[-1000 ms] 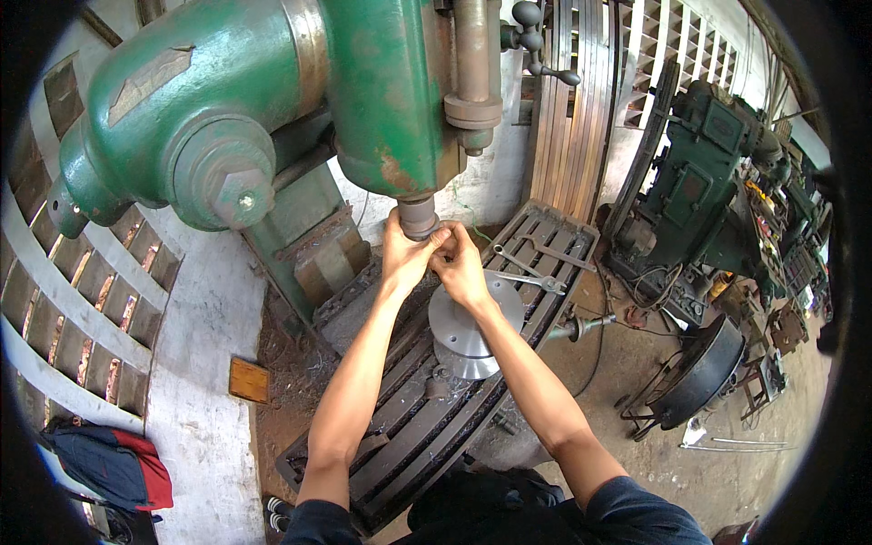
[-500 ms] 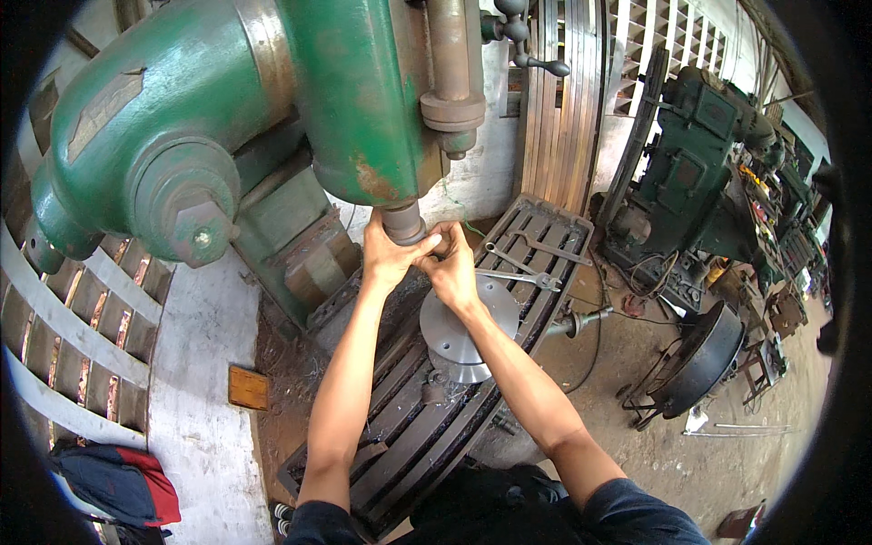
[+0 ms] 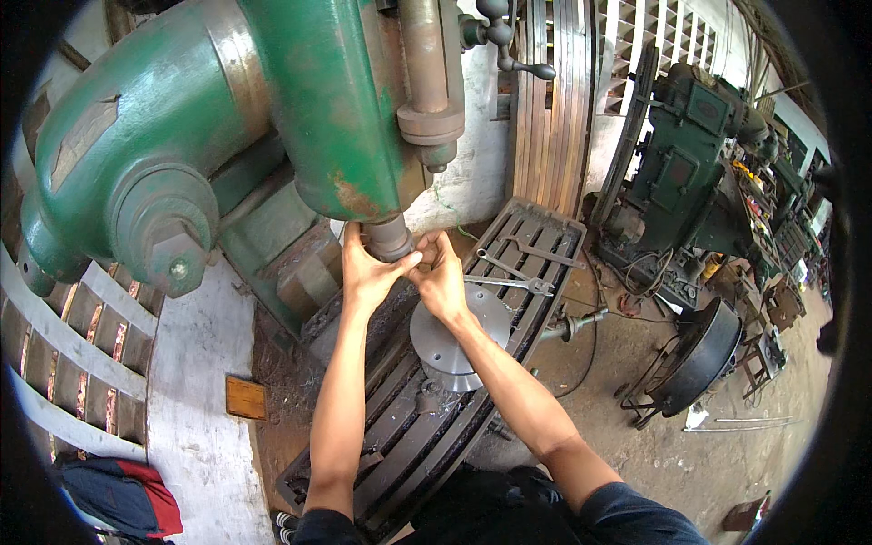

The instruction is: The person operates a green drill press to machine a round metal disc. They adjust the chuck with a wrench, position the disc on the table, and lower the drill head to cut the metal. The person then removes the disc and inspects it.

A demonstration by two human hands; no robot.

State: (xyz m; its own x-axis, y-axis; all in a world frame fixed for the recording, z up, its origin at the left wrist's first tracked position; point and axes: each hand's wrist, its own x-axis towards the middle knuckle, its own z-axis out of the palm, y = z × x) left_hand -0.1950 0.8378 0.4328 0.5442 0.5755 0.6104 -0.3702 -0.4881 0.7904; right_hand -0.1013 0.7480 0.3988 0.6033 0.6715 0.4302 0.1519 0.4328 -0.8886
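Note:
A green milling machine head (image 3: 336,109) hangs over the table, its grey metal spindle (image 3: 390,236) pointing down. My left hand (image 3: 369,276) wraps the left side of the spindle's lower end, the thumb reaching across its front. On the right, my right hand (image 3: 440,280) has its fingers curled in at the same lower end, close to the left thumb. What lies between the fingertips is partly hidden. Below my right forearm a round steel disc with holes (image 3: 445,338) sits on the slotted machine table (image 3: 391,454).
An open-ended wrench (image 3: 518,283) and other flat wrenches (image 3: 542,251) lie on the table's far end. A black round drum-like thing on legs (image 3: 698,359) stands on the floor to the right. Another green machine (image 3: 679,163) is behind it. A crank handle (image 3: 518,64) sticks out above.
The view has shifted a little, so the machine head and both hands sit further left in the picture. Both hands stay at the spindle's lower end; the right fingers have shifted slightly.

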